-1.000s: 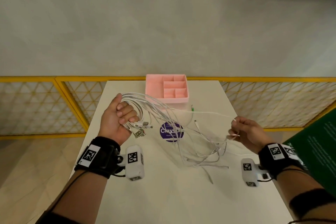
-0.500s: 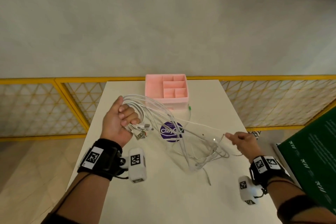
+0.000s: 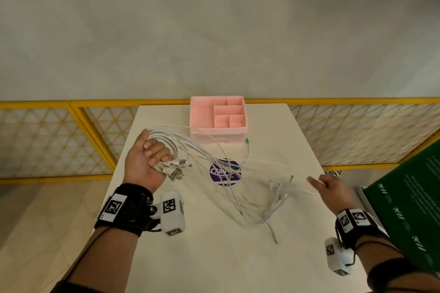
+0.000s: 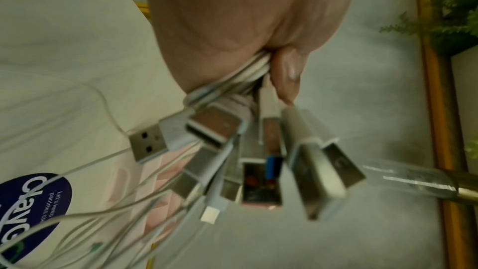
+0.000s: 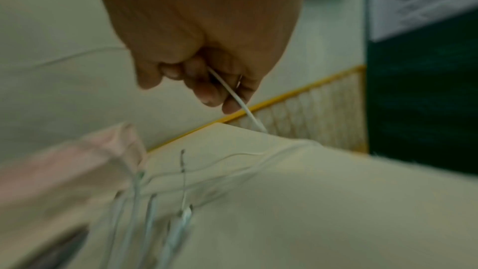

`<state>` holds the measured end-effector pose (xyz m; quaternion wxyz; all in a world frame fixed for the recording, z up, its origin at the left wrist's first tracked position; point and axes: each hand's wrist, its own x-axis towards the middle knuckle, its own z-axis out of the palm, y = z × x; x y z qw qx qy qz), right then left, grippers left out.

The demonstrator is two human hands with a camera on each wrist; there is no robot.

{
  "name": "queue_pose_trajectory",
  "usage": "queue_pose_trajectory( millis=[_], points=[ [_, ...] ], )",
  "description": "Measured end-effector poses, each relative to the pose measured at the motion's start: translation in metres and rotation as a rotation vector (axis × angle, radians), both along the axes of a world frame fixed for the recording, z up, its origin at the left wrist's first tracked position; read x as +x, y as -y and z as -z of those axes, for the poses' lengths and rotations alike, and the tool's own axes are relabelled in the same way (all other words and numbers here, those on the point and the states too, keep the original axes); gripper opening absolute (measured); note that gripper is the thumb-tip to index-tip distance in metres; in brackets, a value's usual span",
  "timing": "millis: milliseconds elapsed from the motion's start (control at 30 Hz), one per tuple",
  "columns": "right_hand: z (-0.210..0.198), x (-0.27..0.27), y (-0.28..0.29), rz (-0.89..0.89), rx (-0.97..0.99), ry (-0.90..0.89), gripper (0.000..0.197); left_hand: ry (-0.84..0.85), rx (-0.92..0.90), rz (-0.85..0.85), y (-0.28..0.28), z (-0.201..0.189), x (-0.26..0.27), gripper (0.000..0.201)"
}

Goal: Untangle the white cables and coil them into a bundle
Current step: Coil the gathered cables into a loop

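Observation:
Several white cables [image 3: 214,162] arc from my left hand [image 3: 148,158] down to the white table [image 3: 214,257]. That hand is raised over the table's left side and grips the bunch in a fist. Their USB plugs [image 3: 177,169] [image 4: 214,150] stick out below the curled fingers [image 4: 287,73]. The loose cable ends [image 3: 278,200] lie in a tangle on the table at the centre right. My right hand [image 3: 329,188] is at the table's right edge. In the right wrist view its fingers [image 5: 214,91] pinch one thin white cable [image 5: 240,103] that runs down to the table.
A pink divided organiser box [image 3: 217,119] stands at the table's far edge. A round purple sticker [image 3: 225,171] lies on the table under the cables. A yellow mesh fence [image 3: 59,138] runs behind the table. A green board [image 3: 409,202] leans at the right.
My right hand has moved down and out to the right, drawing a cable with it. The tangle of loose ends has spread out. The left hand has kept its grip and place.

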<state>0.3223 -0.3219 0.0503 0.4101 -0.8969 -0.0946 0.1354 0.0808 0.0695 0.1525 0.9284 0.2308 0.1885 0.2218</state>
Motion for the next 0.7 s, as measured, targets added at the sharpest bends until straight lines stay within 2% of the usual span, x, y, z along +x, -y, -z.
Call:
queue_pose_trajectory(
  millis=[67,133,200,300,367,400,433,500,633,700],
  points=[
    [0.01,0.002,0.011,0.252,0.254,-0.113,0.032,0.004,-0.004,-0.011,-0.006,0.001,-0.005,0.051],
    [0.014,0.001,0.018,0.357,0.298,-0.174,0.04,0.003,0.01,-0.012,-0.01,0.0,-0.008,0.051],
    [0.016,0.001,0.021,0.306,0.178,-0.139,0.045,0.001,0.012,0.004,-0.01,0.0,-0.009,0.052],
    [0.015,0.004,0.024,0.139,-0.125,-0.023,0.045,-0.005,0.013,0.046,-0.004,-0.001,-0.005,0.054],
    [0.017,0.006,0.02,0.059,-0.304,-0.057,0.04,-0.014,0.023,0.078,0.001,-0.004,-0.002,0.056],
    [0.02,0.007,0.016,0.022,-0.375,-0.084,0.046,-0.021,0.036,0.093,0.004,-0.005,0.0,0.056],
    [0.022,0.011,0.011,-0.013,-0.416,-0.1,0.062,-0.027,0.049,0.108,0.008,-0.007,0.002,0.056],
    [0.011,0.013,-0.011,-0.075,-0.319,-0.084,0.084,-0.027,0.074,0.14,0.015,-0.01,0.008,0.055],
    [-0.061,-0.018,-0.093,-0.29,0.144,0.043,0.089,-0.031,0.102,0.205,0.03,-0.016,0.018,0.056],
    [-0.099,-0.04,-0.136,-0.467,0.257,0.105,0.099,-0.037,0.113,0.239,0.037,-0.019,0.023,0.055]
  ],
)
